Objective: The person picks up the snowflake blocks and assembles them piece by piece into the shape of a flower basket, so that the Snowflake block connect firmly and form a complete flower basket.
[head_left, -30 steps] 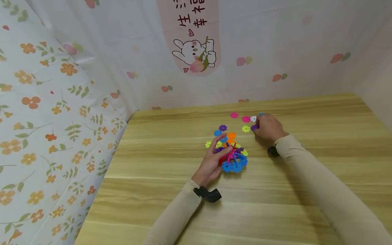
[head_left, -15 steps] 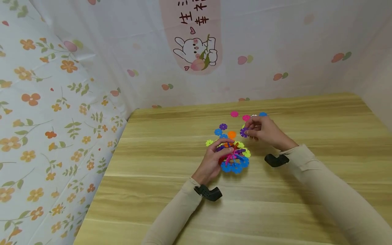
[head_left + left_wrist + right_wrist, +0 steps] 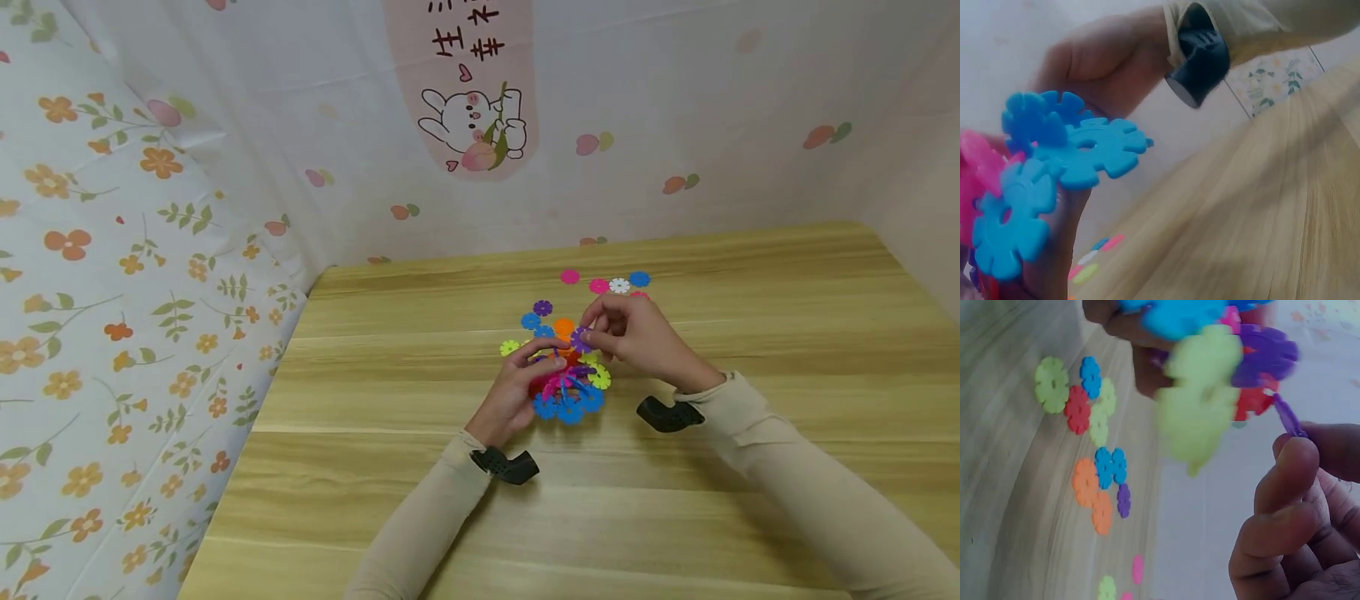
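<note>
My left hand (image 3: 506, 404) grips a cluster of interlocked snowflake discs (image 3: 568, 407) in blue, pink, red, purple and yellow, held over the table. Blue discs (image 3: 1094, 153) of this cluster show close up in the left wrist view. Between the thumb and forefinger of my right hand (image 3: 637, 337) is a single purple snowflake disc (image 3: 1289, 417), pinched edge-on to the right wrist camera. Its far edge lies right at the cluster's red and purple discs; whether the slots engage I cannot tell. A blurred pair of yellow discs (image 3: 1200, 394) hides part of the cluster there.
Loose discs lie on the wooden table (image 3: 675, 500) beyond my hands: orange (image 3: 564, 327), purple (image 3: 542, 308), pink (image 3: 570, 276), white (image 3: 618, 285), blue (image 3: 640, 279) and others. A patterned cloth (image 3: 337, 167) hangs behind the table's far edge.
My right hand has picked the purple disc up from the far right group and carried it left and nearer, to the cluster. My left hand keeps its grip, almost in place.
</note>
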A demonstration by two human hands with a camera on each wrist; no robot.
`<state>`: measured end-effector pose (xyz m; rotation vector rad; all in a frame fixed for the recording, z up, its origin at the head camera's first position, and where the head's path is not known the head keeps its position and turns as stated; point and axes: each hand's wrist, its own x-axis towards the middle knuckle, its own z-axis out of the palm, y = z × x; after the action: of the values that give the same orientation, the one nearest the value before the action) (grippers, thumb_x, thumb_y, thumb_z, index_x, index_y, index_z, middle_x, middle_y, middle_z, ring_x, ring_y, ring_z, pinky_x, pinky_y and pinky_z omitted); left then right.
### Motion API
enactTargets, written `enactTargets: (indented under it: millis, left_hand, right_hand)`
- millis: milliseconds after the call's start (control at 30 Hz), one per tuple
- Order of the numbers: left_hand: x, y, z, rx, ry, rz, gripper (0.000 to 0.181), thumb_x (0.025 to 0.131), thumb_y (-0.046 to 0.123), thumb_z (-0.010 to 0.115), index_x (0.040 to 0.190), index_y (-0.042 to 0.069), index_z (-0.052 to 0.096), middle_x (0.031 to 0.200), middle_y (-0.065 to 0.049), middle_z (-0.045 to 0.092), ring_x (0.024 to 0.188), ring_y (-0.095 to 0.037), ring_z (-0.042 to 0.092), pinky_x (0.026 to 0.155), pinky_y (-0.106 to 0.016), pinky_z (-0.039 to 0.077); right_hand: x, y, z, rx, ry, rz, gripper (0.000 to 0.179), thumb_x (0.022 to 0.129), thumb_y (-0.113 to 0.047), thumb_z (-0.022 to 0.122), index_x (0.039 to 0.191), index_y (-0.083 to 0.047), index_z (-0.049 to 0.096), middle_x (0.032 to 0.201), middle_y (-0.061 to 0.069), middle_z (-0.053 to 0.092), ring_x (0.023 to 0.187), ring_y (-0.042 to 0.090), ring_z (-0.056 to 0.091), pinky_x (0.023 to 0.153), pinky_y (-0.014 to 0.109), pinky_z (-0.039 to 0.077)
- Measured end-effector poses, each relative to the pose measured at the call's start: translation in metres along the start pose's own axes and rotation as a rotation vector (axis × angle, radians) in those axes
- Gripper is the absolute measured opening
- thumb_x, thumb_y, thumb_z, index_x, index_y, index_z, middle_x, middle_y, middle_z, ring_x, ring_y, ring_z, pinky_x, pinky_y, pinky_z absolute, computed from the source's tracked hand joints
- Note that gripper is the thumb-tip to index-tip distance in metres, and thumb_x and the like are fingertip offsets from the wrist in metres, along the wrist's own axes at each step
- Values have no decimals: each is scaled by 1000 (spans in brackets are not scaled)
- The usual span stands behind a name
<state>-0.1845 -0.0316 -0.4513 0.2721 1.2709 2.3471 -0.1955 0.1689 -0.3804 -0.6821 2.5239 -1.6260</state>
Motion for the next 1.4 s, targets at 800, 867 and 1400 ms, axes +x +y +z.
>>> enactTargets:
  millis: [800, 867, 1400]
  left_hand:
    - [-3, 7, -7, 100, 36, -29, 35, 88, 6, 61, 123, 3, 57, 118, -17, 55, 85, -20, 64, 69, -29, 54]
    - [-4, 9, -8, 64, 16, -35, 40, 90, 10, 60, 129, 4, 52, 123, -19, 52, 91, -20, 62, 74, -30, 53]
    - [-6, 13, -14, 116, -5, -80, 42, 89, 13, 61, 125, -1, 45, 113, -10, 48, 80, -16, 57, 64, -27, 52]
  right_hand:
    - [-1, 1, 21, -46, -45, -25, 8, 88, -1, 61, 83, -5, 56, 64, 8, 60, 47, 27, 56, 41, 32, 47]
    - [-1, 2, 21, -28, 24, -14, 7, 89, -3, 61, 84, -4, 56, 64, 8, 60, 47, 27, 56, 41, 35, 47]
    - [27, 76, -63, -554, 12, 260, 19, 86, -11, 63, 95, 6, 59, 88, 19, 59, 73, 30, 55, 63, 42, 45]
